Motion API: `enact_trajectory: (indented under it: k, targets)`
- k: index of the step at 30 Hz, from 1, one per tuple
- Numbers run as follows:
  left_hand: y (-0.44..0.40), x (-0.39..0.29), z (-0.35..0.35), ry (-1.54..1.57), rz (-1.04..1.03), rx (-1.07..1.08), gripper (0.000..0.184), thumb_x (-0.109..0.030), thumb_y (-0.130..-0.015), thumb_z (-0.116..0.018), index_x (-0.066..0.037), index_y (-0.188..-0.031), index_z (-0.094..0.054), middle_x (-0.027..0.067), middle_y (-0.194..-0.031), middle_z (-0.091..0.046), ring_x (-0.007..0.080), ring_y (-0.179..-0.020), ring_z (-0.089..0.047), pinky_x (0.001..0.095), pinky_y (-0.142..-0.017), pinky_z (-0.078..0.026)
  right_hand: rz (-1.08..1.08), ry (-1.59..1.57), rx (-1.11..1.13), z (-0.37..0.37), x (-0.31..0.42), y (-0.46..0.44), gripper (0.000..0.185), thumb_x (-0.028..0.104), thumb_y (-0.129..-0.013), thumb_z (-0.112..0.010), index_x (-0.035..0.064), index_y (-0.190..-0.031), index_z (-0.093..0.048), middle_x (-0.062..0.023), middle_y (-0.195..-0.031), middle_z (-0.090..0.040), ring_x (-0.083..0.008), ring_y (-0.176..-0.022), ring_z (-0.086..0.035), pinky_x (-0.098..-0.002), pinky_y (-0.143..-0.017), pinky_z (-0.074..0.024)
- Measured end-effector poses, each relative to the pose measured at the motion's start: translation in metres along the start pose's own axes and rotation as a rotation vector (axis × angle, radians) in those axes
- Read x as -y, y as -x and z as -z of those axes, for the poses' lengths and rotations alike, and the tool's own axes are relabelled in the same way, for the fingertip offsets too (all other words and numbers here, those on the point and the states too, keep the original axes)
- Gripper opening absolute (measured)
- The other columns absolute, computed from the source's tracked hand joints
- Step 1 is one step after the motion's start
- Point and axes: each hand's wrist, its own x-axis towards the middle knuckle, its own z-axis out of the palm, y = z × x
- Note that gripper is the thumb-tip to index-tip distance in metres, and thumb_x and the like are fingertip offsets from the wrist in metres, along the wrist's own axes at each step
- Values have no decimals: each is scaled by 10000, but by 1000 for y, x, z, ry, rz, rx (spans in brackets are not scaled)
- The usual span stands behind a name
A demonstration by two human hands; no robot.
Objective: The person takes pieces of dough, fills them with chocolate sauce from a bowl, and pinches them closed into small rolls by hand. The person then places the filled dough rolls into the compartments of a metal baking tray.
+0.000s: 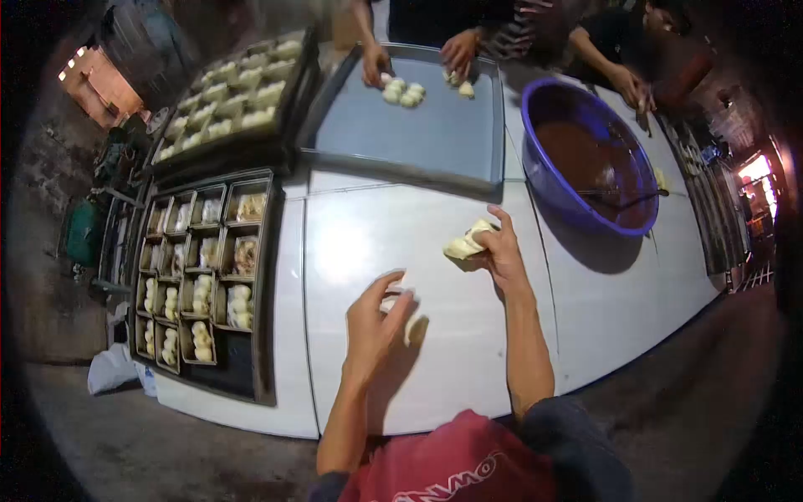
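My right hand is closed on a pale, soft piece of dough, with the thumb pressed onto it and one finger raised. The dough is held above the white table, right of the middle. To the left, my left hand is over the table with its fingers curved and the thumb apart from them. A small pale piece shows beside that thumb, partly hidden; I cannot tell whether it touches the hand.
At left a dark tray bears several small tins with dough balls and filled pieces; another loaded tray is behind it. A blue-grey tray lies ahead, where another person's hands handle dough. A purple basin holds brown filling.
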Motion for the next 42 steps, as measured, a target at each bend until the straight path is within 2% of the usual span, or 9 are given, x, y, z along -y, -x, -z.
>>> enact_trajectory:
  k: [6,11,16,22,25,31,36,39,42]
  targets:
    - [-25,13,-113,-350,-399,155,601,-196,-810,-758,-116,-1358,-524,168,-1419,-502,378,-1253,-518,440,-972,-499,-174,29,196,76,-13,43,304,207,-926,-673,0,-1131,-585,-86,-1034,-596,-158,-914,-646,-301,-821,-588]
    - [-19,-9,-151,-543,-375,227,277,-133,-829,-720,-96,-1102,-692,142,-1250,-616,336,-1173,-556,436,-938,-497,9,620,131,91,-1,63,238,143,-816,-736,33,-986,-610,-44,-836,-633,-144,-766,-600,-284,-650,-490]
    - [-22,17,-159,-633,-490,167,290,-155,-850,-707,-138,-1139,-692,144,-1286,-589,328,-1190,-540,450,-878,-480,-121,202,13,118,16,80,233,136,-852,-706,52,-1021,-569,-44,-811,-615,-141,-780,-643,-261,-626,-529]
    - [-17,22,-171,-728,-470,105,608,-248,-812,-742,-135,-1376,-547,246,-1517,-353,418,-1391,-343,551,-1035,-338,84,-185,-127,162,39,111,384,127,-895,-663,15,-1219,-492,-118,-1040,-613,-219,-939,-671,-305,-759,-594]
    - [-8,3,-169,-500,-483,168,886,-517,-727,-807,-94,-1433,-477,234,-1535,-340,410,-1428,-297,611,-1074,-261,102,-139,-120,145,36,119,392,132,-932,-631,9,-1274,-486,-132,-1089,-614,-196,-971,-655,-280,-782,-582]
    - [0,-25,-161,61,-198,494,381,-259,-876,-720,-20,-1170,-675,152,-925,-737,272,-793,-721,363,-720,-560,-103,102,-25,121,25,120,362,145,-927,-677,5,-1225,-528,-114,-1078,-616,-127,-948,-633,-204,-669,-531]
    - [2,-20,-160,196,-59,508,514,-285,-932,-666,-23,-1358,-546,191,-1082,-716,296,-979,-714,380,-840,-557,261,365,-194,111,25,108,224,72,-899,-697,12,-1087,-589,-92,-1049,-608,-145,-971,-589,-298,-854,-478]
    - [2,-33,-180,95,-571,20,670,-348,-926,-674,20,-1435,-444,219,-1271,-634,331,-1129,-652,394,-924,-527,289,258,-218,110,36,112,196,25,-880,-685,-6,-1055,-603,-80,-1054,-575,-138,-946,-582,-278,-832,-477]
    - [-12,-51,-198,280,-749,118,763,-452,-900,-679,47,-1428,-445,235,-1301,-605,365,-1165,-618,400,-959,-507,300,28,-57,112,38,113,301,259,-907,-691,-17,-1000,-612,-85,-1123,-535,-122,-974,-566,-260,-832,-460]
